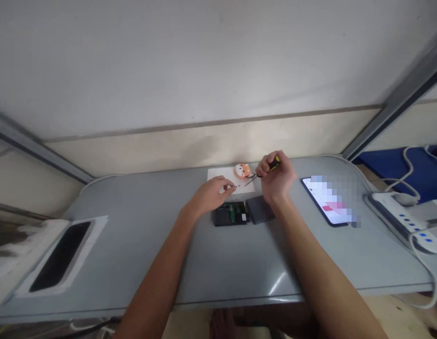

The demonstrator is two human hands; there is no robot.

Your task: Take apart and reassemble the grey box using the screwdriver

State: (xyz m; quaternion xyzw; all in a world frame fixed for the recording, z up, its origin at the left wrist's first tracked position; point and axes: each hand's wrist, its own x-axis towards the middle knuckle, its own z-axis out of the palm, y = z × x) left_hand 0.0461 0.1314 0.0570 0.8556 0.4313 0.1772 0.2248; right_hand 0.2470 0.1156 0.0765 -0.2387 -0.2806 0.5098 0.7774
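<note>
My right hand [276, 176] is wrapped round a yellow-and-black screwdriver [274, 164], its shaft pointing down and left over a white paper [244, 187]. Above the paper's left part, my left hand [218, 190] has thumb and forefinger pinched together; what they hold, if anything, is too small to make out. A few tiny dark pieces lie on the paper beside those fingertips. Below my left hand sits an open black case [223, 217] with a green circuit board [235, 211] in it. A dark flat cover [260, 210] lies against its right side, partly hidden by my right wrist.
An orange-and-white animal-faced case [242, 171] rests on the paper's far edge. To the right are a lit phone [326, 202] and a white power strip [403, 219] with cables. A dark phone-like slab [61, 256] lies on white sheets at the left.
</note>
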